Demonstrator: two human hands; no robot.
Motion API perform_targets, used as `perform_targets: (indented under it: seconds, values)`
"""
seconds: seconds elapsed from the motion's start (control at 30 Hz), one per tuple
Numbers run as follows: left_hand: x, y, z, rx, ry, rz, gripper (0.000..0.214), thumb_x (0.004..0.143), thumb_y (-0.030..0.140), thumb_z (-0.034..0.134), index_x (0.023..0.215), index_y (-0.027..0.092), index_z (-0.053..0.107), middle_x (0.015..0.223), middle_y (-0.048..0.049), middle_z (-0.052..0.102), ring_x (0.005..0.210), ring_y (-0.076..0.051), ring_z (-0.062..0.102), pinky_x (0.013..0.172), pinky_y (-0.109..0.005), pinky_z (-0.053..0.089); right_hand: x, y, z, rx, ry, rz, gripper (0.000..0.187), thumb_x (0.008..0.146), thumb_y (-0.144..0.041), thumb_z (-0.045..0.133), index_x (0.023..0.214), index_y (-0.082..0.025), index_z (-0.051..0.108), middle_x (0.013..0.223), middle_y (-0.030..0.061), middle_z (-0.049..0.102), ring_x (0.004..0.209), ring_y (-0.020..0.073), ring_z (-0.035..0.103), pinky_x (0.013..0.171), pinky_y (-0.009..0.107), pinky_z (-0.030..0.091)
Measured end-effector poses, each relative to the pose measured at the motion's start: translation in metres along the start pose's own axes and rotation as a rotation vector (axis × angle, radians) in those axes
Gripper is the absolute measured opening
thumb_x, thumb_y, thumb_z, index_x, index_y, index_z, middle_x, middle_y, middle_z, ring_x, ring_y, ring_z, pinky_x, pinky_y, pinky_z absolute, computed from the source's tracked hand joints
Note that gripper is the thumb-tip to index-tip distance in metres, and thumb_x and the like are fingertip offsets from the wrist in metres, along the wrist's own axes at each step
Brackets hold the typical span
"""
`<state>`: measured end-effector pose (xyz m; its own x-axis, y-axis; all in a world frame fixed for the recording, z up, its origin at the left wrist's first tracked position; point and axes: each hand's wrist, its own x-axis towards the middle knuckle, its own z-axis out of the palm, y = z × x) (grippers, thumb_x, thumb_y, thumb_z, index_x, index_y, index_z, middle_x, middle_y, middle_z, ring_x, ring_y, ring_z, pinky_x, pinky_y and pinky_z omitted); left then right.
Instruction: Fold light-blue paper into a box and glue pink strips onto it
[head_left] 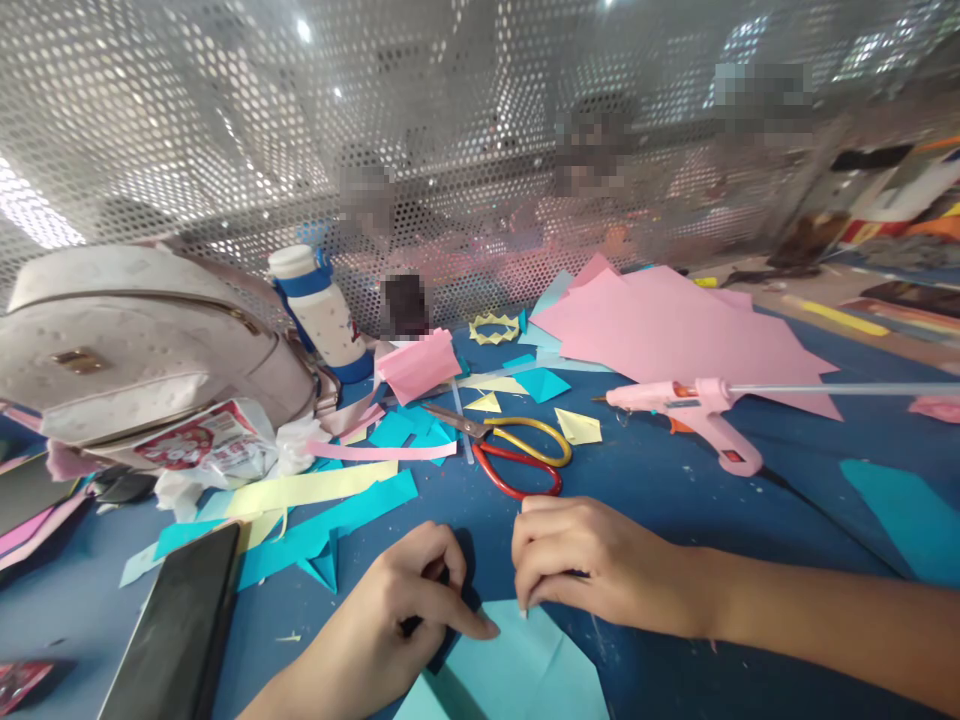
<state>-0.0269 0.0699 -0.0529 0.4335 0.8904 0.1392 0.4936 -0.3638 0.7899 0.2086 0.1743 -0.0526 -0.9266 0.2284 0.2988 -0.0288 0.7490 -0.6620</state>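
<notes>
Head view: we judge the blue paper (529,665) light, crease-prone; take its twelve-o'clock edge. Left hand (409,585) grip parted; right hand (592,560) unclear.

The left fingers (455,604) and right fingers (538,552) touch pale-blue paper (525,665); beyond lie scissors (475,430) and a pink glue gun (709,404).

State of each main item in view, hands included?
Light blue paper: creased
Left hand: index fingertip on paper
Right hand: curled, fingertips at paper's edge
Scissors: flat, blades apparently closed
Glue gun: on its side, stick inserted
Phone: flat, dark
Bottle: upright, lid on
Backpack: zip seemingly closed
Pink sheets: stacked
</notes>
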Motion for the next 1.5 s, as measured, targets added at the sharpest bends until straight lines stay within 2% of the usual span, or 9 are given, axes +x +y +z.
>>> perform_targets:
  seconds: [0.17,0.4,0.6,0.93,1.07,1.17,1.27,1.37,1.5]
  values:
    - [0.0,0.0,0.0,-0.001,0.002,0.006,0.052,0.081,-0.008,0.045,0.095,0.026,0.081,0.088,-0.0036,0.055,0.077,-0.011,0.057,0.065,-0.021,0.041,0.0,0.0,0.0,0.01,0.001,0.002,0.017,0.095,-0.017,0.06,0.087,-0.016,0.075,0.084,0.0026,0.066,0.081,0.0126,0.057,0.076,0.024,0.045]
    - [0.001,0.0,0.0,-0.015,-0.007,-0.001,0.051,0.083,-0.006,0.045,0.096,0.028,0.081,0.088,-0.0037,0.054,0.079,-0.012,0.057,0.067,-0.022,0.041,0.0,-0.001,0.0,0.013,0.002,0.052,0.015,0.093,-0.014,0.062,0.086,-0.018,0.074,0.084,0.0013,0.066,0.082,0.0127,0.058,0.086,0.027,0.046]
    - [-0.001,0.0,0.001,-0.015,0.004,-0.004,0.05,0.083,-0.005,0.045,0.095,0.028,0.081,0.088,-0.0037,0.055,0.077,-0.012,0.056,0.066,-0.022,0.042,0.001,-0.003,-0.002,0.107,0.089,0.099,0.012,0.093,-0.017,0.064,0.086,-0.015,0.074,0.087,0.0033,0.065,0.083,0.0119,0.061,0.078,0.023,0.047]
    - [0.001,0.002,-0.001,-0.052,-0.023,-0.065,0.07,0.067,-0.014,0.039,0.102,0.034,0.078,0.092,-0.0007,0.056,0.087,-0.013,0.058,0.073,-0.021,0.043,-0.001,-0.002,0.0,0.045,0.04,0.104,0.01,0.095,-0.02,0.061,0.095,-0.018,0.071,0.093,0.0022,0.065,0.086,0.0125,0.061,0.079,0.023,0.046]
    - [0.005,0.007,-0.001,-0.078,-0.014,-0.124,0.056,0.081,-0.007,0.044,0.109,0.032,0.073,0.098,-0.0004,0.062,0.088,-0.013,0.061,0.076,-0.021,0.045,-0.001,-0.003,-0.001,0.036,0.084,0.151,0.015,0.098,-0.018,0.056,0.105,-0.02,0.068,0.1,0.0022,0.063,0.09,0.0122,0.06,0.081,0.023,0.045]
    - [0.01,0.01,0.0,-0.073,0.012,-0.184,0.033,0.087,0.004,0.054,0.101,0.027,0.073,0.097,-0.0008,0.063,0.089,-0.013,0.061,0.08,-0.022,0.045,-0.001,-0.004,-0.001,0.001,0.116,0.168,0.017,0.099,-0.017,0.053,0.104,-0.021,0.068,0.1,0.002,0.061,0.091,0.0122,0.059,0.082,0.023,0.044]
    - [0.016,0.014,0.002,-0.038,0.02,-0.257,0.009,0.082,0.016,0.072,0.088,0.022,0.071,0.091,-0.0004,0.062,0.081,-0.014,0.057,0.074,-0.023,0.044,0.0,-0.005,0.0,-0.032,0.127,0.167,0.016,0.097,-0.015,0.054,0.102,-0.021,0.068,0.1,0.0018,0.06,0.09,0.0126,0.059,0.08,0.023,0.044]
    - [0.021,0.018,0.003,0.001,-0.024,-0.311,0.017,0.073,0.026,0.084,0.082,0.021,0.07,0.09,-0.0002,0.059,0.079,-0.014,0.054,0.071,-0.024,0.043,0.0,-0.005,0.001,-0.066,0.132,0.169,0.017,0.096,-0.014,0.054,0.103,-0.021,0.068,0.1,0.0021,0.06,0.09,0.0132,0.059,0.08,0.024,0.045]
    - [0.021,0.024,0.004,0.04,-0.079,-0.321,0.014,0.069,0.019,0.085,0.074,0.021,0.073,0.093,0.0005,0.056,0.084,-0.014,0.055,0.074,-0.023,0.043,-0.001,-0.005,0.003,-0.102,0.129,0.162,0.017,0.095,-0.013,0.055,0.103,-0.021,0.068,0.102,0.0025,0.06,0.089,0.0139,0.06,0.079,0.024,0.045]
